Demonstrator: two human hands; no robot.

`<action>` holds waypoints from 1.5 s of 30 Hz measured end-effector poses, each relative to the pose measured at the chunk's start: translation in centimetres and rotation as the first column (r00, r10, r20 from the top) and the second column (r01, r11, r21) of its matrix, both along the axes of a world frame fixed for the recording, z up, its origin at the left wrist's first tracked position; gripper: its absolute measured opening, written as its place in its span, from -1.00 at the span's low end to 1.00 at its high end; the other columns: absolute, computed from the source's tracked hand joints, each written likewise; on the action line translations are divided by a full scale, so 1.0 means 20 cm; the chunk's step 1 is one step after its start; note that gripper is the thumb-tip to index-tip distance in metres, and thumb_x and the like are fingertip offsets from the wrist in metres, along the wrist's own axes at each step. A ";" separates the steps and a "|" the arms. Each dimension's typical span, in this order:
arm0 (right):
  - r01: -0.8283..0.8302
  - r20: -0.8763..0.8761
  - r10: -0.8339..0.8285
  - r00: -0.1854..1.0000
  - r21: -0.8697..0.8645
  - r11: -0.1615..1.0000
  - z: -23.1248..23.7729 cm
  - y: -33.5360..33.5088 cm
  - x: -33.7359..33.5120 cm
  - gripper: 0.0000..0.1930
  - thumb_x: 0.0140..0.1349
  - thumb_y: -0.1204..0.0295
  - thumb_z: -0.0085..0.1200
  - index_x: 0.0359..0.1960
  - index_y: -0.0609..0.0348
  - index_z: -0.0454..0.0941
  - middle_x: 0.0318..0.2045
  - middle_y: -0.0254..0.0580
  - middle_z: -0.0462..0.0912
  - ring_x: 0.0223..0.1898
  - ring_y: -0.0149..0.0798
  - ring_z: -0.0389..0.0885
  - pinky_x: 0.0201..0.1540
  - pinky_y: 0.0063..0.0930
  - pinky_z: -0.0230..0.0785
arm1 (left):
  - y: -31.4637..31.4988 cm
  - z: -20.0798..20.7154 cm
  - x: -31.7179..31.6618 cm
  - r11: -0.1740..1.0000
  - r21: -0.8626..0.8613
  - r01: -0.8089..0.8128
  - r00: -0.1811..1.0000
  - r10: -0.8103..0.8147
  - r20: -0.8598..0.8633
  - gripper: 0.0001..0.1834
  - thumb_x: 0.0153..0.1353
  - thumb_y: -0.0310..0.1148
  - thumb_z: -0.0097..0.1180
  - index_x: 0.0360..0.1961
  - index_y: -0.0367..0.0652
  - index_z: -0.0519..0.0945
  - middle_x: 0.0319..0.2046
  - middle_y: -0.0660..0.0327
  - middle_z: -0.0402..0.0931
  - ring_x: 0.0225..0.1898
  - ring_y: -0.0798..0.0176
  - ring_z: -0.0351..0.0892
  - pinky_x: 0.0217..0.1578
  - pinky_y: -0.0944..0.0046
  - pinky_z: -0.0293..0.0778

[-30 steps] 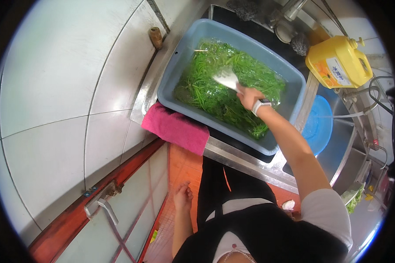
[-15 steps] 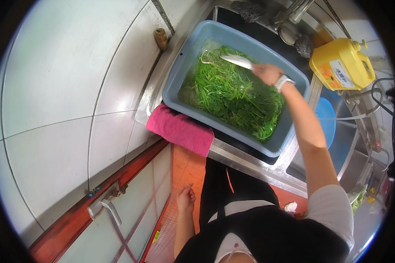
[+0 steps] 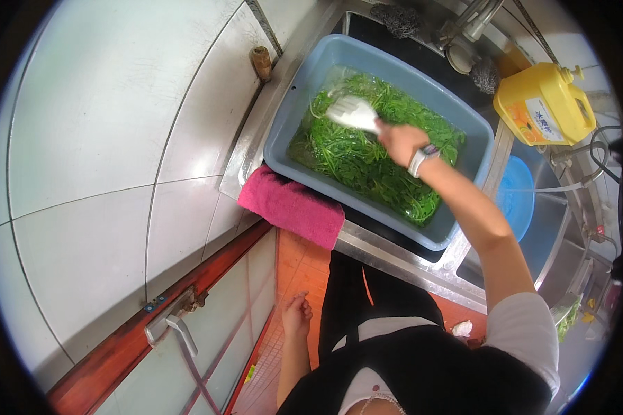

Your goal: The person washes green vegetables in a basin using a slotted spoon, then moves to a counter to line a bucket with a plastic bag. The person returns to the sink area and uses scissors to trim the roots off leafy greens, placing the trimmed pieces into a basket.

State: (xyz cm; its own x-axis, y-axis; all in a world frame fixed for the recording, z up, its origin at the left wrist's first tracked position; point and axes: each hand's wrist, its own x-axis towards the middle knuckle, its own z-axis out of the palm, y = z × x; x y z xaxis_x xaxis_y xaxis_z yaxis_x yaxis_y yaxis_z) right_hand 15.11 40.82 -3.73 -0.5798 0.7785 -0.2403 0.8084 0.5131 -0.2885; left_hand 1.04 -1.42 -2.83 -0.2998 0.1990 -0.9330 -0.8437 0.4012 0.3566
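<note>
My right hand (image 3: 403,144), with a pale watch on its wrist, is closed round the handle of a white paddle-like utensil (image 3: 353,113). Its broad head is over the left part of the leafy green vegetables (image 3: 387,169), slightly blurred. Those greens lie in water in a large blue-grey tub (image 3: 298,90). My left hand (image 3: 297,312) hangs low beside my body, away from the tub. Its fingers are loosely curled, and nothing shows in them.
The tub rests over a steel sink counter (image 3: 387,252). A pink towel (image 3: 291,207) drapes its front edge. On the right are a yellow jug (image 3: 543,104) and a blue basin (image 3: 516,197) in a second sink. Steel scourers (image 3: 484,75) lie behind; a red-framed door (image 3: 166,311) stands left.
My right hand has drawn back toward me and slightly left with the white utensil, whose broad face is now turned upward. My left hand stays low.
</note>
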 end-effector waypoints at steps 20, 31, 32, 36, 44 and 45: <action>-0.138 0.275 0.140 0.951 -0.025 0.990 0.03 -0.07 -0.05 -0.59 0.18 0.29 -0.19 0.10 -0.07 0.33 -0.52 -0.05 0.58 -0.48 -0.07 0.57 -0.47 -0.17 0.39 | -0.04 0.00 -0.03 1.000 0.029 -0.007 1.000 0.008 -0.015 -0.82 0.14 -0.39 -0.02 -0.25 -0.21 0.46 -0.67 0.36 0.22 -0.68 0.45 0.14 -0.70 0.49 0.03; -0.223 0.266 0.306 0.914 -0.301 0.927 0.12 0.03 0.04 -0.65 0.16 0.21 -0.11 -0.01 -0.16 0.46 -0.46 -0.12 0.61 -0.43 -0.13 0.59 -0.37 -0.28 0.42 | -0.06 -0.02 -0.02 1.000 0.011 -0.029 1.000 0.029 0.004 -0.87 0.14 -0.42 -0.03 -0.29 -0.20 0.46 -0.68 0.36 0.22 -0.69 0.46 0.15 -0.71 0.50 0.03; -0.158 0.213 0.246 0.946 -0.358 0.920 0.12 0.14 0.05 -0.66 0.16 0.19 -0.11 -0.02 -0.14 0.47 -0.42 -0.11 0.61 -0.40 -0.12 0.59 -0.33 -0.27 0.42 | -0.05 -0.02 -0.02 1.000 0.004 -0.023 1.000 0.023 0.010 -0.87 0.14 -0.42 -0.03 -0.29 -0.20 0.46 -0.67 0.36 0.22 -0.69 0.46 0.15 -0.71 0.50 0.03; 0.023 -0.024 -0.025 0.999 -0.083 0.996 0.09 0.33 -0.13 -0.66 0.18 0.15 -0.13 -0.07 -0.07 0.49 -0.29 -0.05 0.59 -0.29 -0.05 0.57 -0.16 -0.25 0.39 | -0.03 -0.03 -0.02 0.999 0.024 -0.035 0.999 0.035 0.020 -0.88 0.15 -0.43 -0.02 -0.30 -0.20 0.50 -0.69 0.37 0.24 -0.71 0.47 0.17 -0.73 0.51 0.06; -0.108 0.192 0.141 0.971 -0.175 0.979 -0.01 0.06 -0.20 -0.66 0.21 0.31 -0.21 0.00 -0.02 0.43 -0.31 0.03 0.58 -0.28 -0.03 0.57 -0.18 -0.21 0.41 | -0.04 -0.04 -0.03 0.999 0.039 0.017 1.000 -0.018 0.023 -0.86 0.14 -0.42 -0.03 -0.27 -0.20 0.46 -0.68 0.36 0.21 -0.70 0.47 0.13 -0.72 0.50 0.02; -0.130 0.123 0.150 0.981 -0.156 0.979 -0.01 0.09 -0.13 -0.66 0.20 0.25 -0.16 0.00 -0.08 0.44 -0.30 -0.05 0.60 -0.26 -0.04 0.57 -0.16 -0.22 0.40 | -0.04 -0.04 -0.03 0.999 0.036 0.019 0.999 -0.020 0.040 -0.86 0.14 -0.42 -0.03 -0.27 -0.19 0.46 -0.68 0.36 0.21 -0.70 0.47 0.13 -0.72 0.50 0.02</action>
State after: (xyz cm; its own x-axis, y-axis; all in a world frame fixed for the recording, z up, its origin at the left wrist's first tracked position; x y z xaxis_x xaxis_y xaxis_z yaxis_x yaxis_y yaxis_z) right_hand 12.55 42.57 -3.97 -0.6355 0.6425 -0.4281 0.7678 0.5843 -0.2628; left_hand 0.34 -2.27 -3.60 -0.2576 0.2374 -0.9366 -0.8499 0.4056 0.3365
